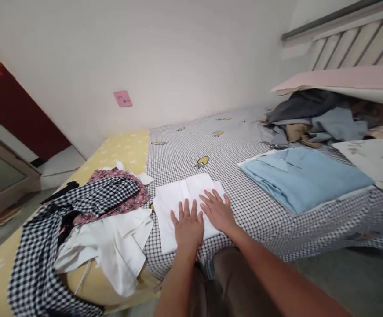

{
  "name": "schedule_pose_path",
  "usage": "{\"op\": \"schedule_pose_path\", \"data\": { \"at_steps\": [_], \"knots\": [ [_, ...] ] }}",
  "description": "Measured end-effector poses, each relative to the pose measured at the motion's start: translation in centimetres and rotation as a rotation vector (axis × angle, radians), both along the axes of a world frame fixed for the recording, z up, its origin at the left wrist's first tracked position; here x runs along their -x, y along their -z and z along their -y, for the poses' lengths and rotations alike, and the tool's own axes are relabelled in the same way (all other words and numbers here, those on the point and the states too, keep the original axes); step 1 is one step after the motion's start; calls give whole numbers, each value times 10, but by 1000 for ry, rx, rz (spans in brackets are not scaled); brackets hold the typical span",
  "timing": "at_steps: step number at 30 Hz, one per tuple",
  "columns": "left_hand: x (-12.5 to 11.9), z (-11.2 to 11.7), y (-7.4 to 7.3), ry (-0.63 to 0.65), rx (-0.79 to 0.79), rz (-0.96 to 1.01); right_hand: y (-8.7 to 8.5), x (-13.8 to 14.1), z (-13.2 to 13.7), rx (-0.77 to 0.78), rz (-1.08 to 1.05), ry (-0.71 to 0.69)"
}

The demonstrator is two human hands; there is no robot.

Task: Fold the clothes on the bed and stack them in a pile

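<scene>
A folded white shirt [169, 198] lies on the checked bedsheet [178, 147] near the bed's front edge. My left hand [187, 224] rests flat on its lower middle, fingers spread. Just to the right, my right hand [218, 211] presses flat on the shirt's right part, fingers also stretched out. Neither hand grips anything. Beyond my right hand sits a folded light blue shirt [313, 176], with white cloth showing along its edges. Left of the white shirt is a loose heap with a black-and-white checked garment [102, 196], a pink floral garment [141, 197] and a white garment [108, 246].
Crumpled dark, grey and tan clothes [310, 114] pile up at the back right under a pink-topped board [343, 79]. A radiator [359, 42] stands behind them. Yellow bedding [125, 145] covers the left side. The wall [178, 66] carries a pink note [123, 98].
</scene>
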State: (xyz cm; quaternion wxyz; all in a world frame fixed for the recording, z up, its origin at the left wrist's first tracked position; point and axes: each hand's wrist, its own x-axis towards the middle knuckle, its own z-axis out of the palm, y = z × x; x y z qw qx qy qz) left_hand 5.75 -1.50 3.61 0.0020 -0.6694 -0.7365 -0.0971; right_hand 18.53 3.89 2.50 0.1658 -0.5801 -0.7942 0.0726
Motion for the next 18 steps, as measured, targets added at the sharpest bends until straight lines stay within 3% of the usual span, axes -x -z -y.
{"op": "schedule_pose_path", "data": {
  "at_steps": [7, 12, 15, 18],
  "knots": [
    [2, 1, 4, -14, 1, 71, 3, 6, 3, 8, 41, 20],
    [6, -3, -5, -46, 115, 180, 4, 7, 3, 24, 82, 36],
    [16, 0, -11, -119, 140, 238, 5, 8, 3, 21, 107, 37],
    [33, 18, -3, -246, 26, 219, 8, 9, 2, 17, 124, 41]
  ]
}}
